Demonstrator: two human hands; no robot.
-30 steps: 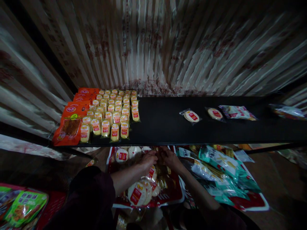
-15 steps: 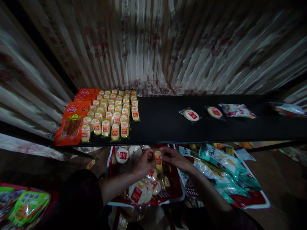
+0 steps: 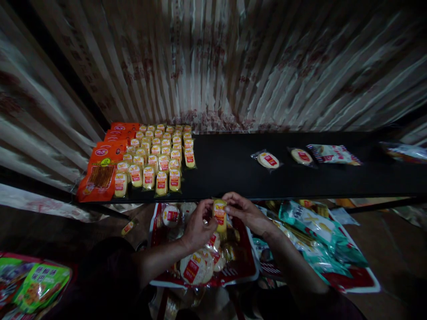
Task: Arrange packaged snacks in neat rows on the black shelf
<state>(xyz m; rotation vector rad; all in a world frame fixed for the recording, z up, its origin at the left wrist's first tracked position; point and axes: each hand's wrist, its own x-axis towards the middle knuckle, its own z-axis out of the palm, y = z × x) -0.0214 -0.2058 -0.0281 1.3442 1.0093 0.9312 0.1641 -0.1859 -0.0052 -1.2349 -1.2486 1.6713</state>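
Observation:
Between both hands, upright in front of the shelf edge, is a small yellow packaged cake (image 3: 219, 216) with a red and white label. My left hand (image 3: 200, 226) grips its left side, and my right hand (image 3: 246, 212) pinches its upper right side. Below them a red basket (image 3: 248, 266) with a pale rim holds round wrapped crackers (image 3: 193, 269) and more yellow packets. Rows of matching packaged cakes (image 3: 148, 178) stand on the left part of the black shelf (image 3: 220, 173), beside orange snack packs (image 3: 100, 171).
On the shelf's right lie two round wrapped crackers (image 3: 267, 160) and a striped bag (image 3: 333, 154). Another red basket (image 3: 365, 275) holds teal bags (image 3: 315, 220). A green snack bag (image 3: 42, 286) is at lower left, and one packet (image 3: 127, 227) lies on the floor. A pleated curtain (image 3: 213, 66) hangs behind.
Both hands have lifted the packaged cake slightly toward the shelf edge. My right hand's fingers have risen to its upper side. The view has shifted a little.

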